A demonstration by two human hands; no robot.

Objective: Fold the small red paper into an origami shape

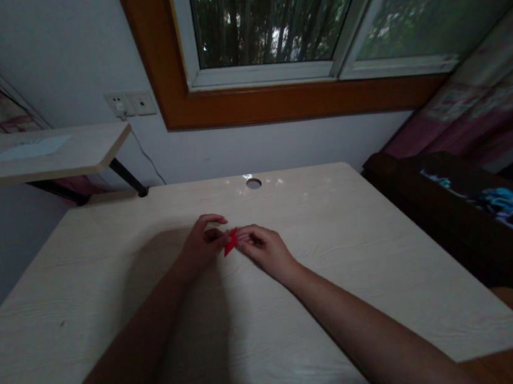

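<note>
Between my two hands, just over the middle of the desk (pixel 342 281), is a small red folded piece (pixel 230 243) that looks like paper, with pointed ends. My left hand (pixel 203 241) pinches its left side between thumb and finger, while another finger stretches out above it. From the other side, the fingertips of my right hand (pixel 263 247) close on its right edge. Fingers cover part of the piece, so its full shape is hidden.
A round cable hole (pixel 253 183) sits near the desk's back edge. At the left, a raised shelf (pixel 106 149) stands on black legs. A white cord (pixel 147 155) hangs from a wall socket (pixel 120 104). Dark brown furniture (pixel 427 214) is beyond the right edge.
</note>
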